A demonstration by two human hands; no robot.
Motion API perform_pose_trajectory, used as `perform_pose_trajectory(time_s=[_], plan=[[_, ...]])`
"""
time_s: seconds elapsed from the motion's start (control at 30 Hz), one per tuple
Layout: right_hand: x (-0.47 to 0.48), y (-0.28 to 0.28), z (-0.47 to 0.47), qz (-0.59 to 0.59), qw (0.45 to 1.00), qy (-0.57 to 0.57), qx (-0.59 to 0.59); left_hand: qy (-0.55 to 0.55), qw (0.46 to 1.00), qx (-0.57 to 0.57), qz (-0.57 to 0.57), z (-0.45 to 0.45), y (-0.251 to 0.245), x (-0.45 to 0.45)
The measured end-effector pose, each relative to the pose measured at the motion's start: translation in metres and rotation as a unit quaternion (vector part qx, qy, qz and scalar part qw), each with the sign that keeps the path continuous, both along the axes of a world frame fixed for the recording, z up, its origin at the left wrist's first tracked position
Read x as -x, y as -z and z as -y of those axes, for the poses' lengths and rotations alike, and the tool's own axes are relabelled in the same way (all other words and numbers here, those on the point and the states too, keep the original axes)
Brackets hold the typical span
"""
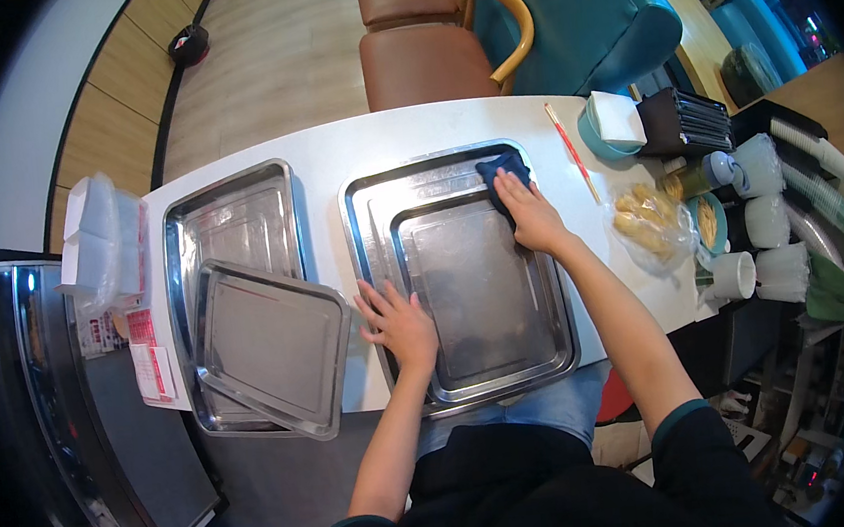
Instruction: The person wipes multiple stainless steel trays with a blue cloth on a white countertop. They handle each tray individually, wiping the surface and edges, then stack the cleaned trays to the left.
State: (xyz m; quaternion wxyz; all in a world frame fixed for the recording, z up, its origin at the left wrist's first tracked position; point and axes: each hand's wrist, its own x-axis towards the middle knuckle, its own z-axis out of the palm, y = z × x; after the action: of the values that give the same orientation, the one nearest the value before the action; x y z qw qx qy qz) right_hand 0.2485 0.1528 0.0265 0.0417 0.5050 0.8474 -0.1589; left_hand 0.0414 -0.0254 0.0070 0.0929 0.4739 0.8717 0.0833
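A large stainless steel tray (375,230) lies before me on a white table (321,140), with a smaller steel tray (481,296) nested in it. My right hand (534,216) presses a folded dark blue cloth (491,173) onto the far right corner area of these trays. Fingers spread, my left hand (404,329) rests at their left side and holds nothing. To the left is another large steel tray (237,212). A smaller tray (275,344) lies askew on it, its near end over the table's front edge.
At the right are red-wrapped chopsticks (572,151), a teal napkin holder (599,135), a bag of yellowish food (648,225) and several stacked cups (768,222). White boxes (100,239) stand at the left edge. Brown chairs (427,60) and a teal bench (574,24) are beyond the table.
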Motion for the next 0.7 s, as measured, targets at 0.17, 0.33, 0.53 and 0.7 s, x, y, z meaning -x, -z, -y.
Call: perform_pose_trajectory(time_s=[0.17, 0.33, 0.53, 0.7], plan=[[0.045, 0.015, 0.0, -0.053, 0.995, 0.085, 0.003, 0.052, 0.998, -0.024, -0.004, -0.001, 0.01, 0.003], [0.13, 0.027, 0.009, -0.158, 0.984, -0.078, 0.018, 0.052, 0.998, -0.042, 0.021, 0.0, 0.013, 0.006], [0.128, 0.034, 0.058, -0.235, 0.945, -0.196, 0.116, 0.032, 0.988, -0.149, 0.04, 0.01, 0.01, 0.008], [0.087, 0.014, 0.13, -0.247, 0.919, -0.203, 0.228, 0.045, 0.963, -0.259, 0.061, 0.016, 0.013, 0.009]])
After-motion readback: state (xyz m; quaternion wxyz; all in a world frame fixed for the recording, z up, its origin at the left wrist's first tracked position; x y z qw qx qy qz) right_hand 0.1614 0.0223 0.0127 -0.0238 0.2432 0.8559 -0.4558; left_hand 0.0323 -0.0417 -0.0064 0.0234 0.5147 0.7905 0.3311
